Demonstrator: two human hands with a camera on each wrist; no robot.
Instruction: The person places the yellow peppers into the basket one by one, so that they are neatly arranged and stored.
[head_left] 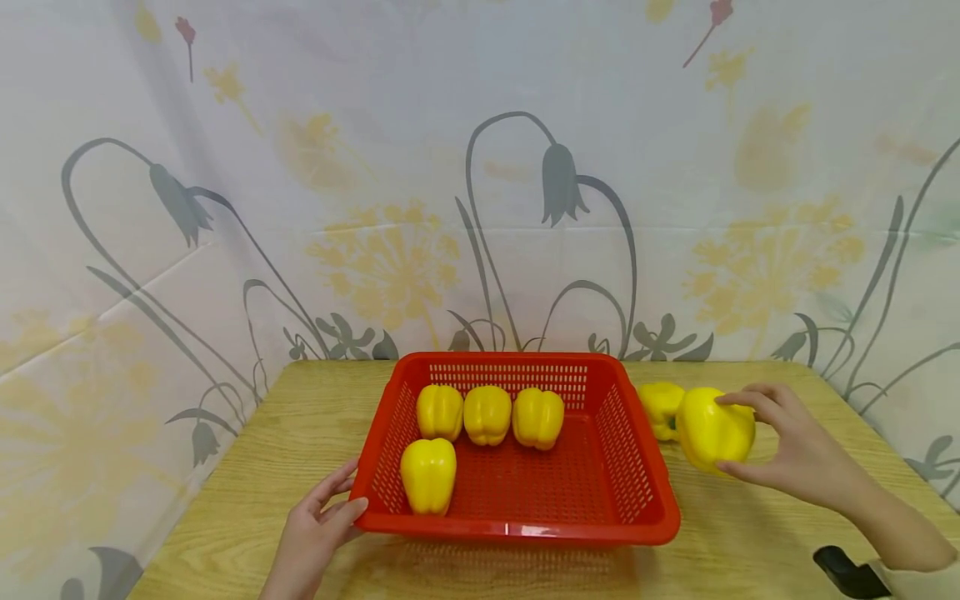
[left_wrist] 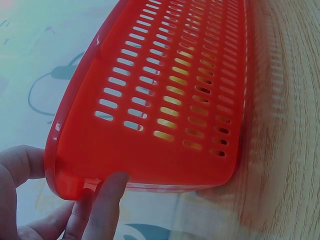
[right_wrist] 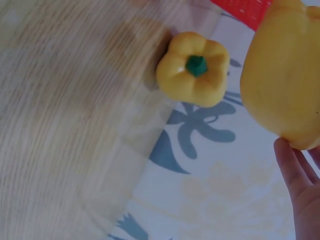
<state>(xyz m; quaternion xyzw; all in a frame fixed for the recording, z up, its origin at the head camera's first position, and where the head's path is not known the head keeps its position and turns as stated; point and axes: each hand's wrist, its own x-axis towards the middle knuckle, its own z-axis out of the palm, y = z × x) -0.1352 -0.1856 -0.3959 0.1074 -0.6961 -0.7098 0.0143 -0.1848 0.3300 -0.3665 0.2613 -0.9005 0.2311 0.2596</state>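
Note:
My left hand [head_left: 313, 527] grips the near left corner of a red plastic basket [head_left: 570, 532], thumb over the rim. In the left wrist view, fingers [left_wrist: 107, 207] lie against the slotted basket wall [left_wrist: 145, 162]. Inside, three yellow bell peppers stand in a row toward the back, the middle one [head_left: 487, 415] between two others; another pepper [head_left: 428, 475] is at the front left. Right of the basket, my right hand [head_left: 802, 457] holds a yellow bell pepper [head_left: 708, 429] between thumb and fingers. Behind it a further pepper [head_left: 658, 407] with a green stem lies on the table.
The basket stands on a wood-grain table [head_left: 262, 467]. Behind the table hangs a pale cloth [head_left: 420, 167] printed with flowers, close to its back edge. A dark strap-like object [head_left: 851, 573] is at the right wrist.

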